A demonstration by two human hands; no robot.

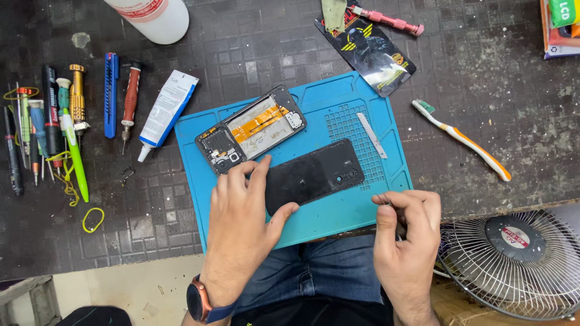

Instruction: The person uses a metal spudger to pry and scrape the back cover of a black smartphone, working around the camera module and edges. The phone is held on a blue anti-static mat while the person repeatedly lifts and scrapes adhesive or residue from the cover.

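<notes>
A blue work mat (338, 208) lies on the dark bench. On it rests an opened phone body (251, 130) with orange ribbon cable showing, and beside it a black back cover (314, 173) lying flat. My left hand (241, 223) rests on the mat with fingers spread, its thumb and index finger touching the left end of the back cover. My right hand (406, 232) hovers at the mat's right front corner, fingers pinched around a small thin tool that is mostly hidden. A flat metal pry blade (371, 134) lies on the mat's gridded part.
Several screwdrivers and pens (66, 121) lie at the left, with a glue tube (166, 111) and a white bottle (154, 17). A toothbrush (462, 139) lies right of the mat. A black printed card (368, 54) sits behind. A fan (513, 262) stands below the bench edge at right.
</notes>
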